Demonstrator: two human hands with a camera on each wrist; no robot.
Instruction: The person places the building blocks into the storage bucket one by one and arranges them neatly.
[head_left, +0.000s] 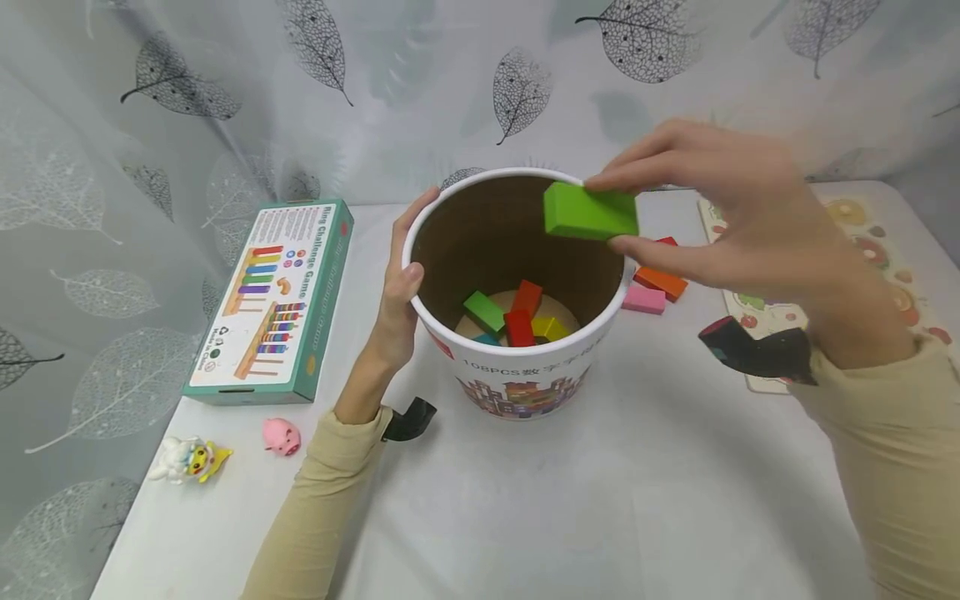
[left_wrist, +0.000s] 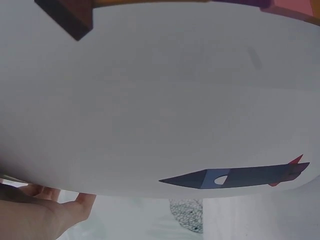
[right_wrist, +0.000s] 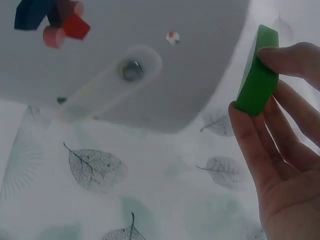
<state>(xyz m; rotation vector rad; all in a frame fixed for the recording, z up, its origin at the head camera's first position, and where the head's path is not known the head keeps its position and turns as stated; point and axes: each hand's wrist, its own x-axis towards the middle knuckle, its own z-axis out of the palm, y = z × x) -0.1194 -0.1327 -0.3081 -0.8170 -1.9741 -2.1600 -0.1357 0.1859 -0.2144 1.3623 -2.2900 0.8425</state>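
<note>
Head view: our right hand [head_left: 753,212] pinches green block [head_left: 591,212], long axis left-right, above far-right rim of bucket [head_left: 517,358], near desk [head_left: 562,517] far edge; left hand [head_left: 397,304] grips left rim.

The head view is bright and evenly lit, the white tabletop [head_left: 570,517] pale, with soft grey shadows beside both sleeves [head_left: 892,467]. The inside of the bucket [head_left: 517,367] is a dim brown. The right hand [head_left: 720,200] is slightly blurred, while the green block [head_left: 590,212] is fairly clear. Both wrist views are dimmer and greyer. In the left one, the bucket's wall is a broad shaded curve; in the right, its outside is shaded against a lighter leaf-patterned curtain [right_wrist: 170,170], and the block looks darker green.
</note>
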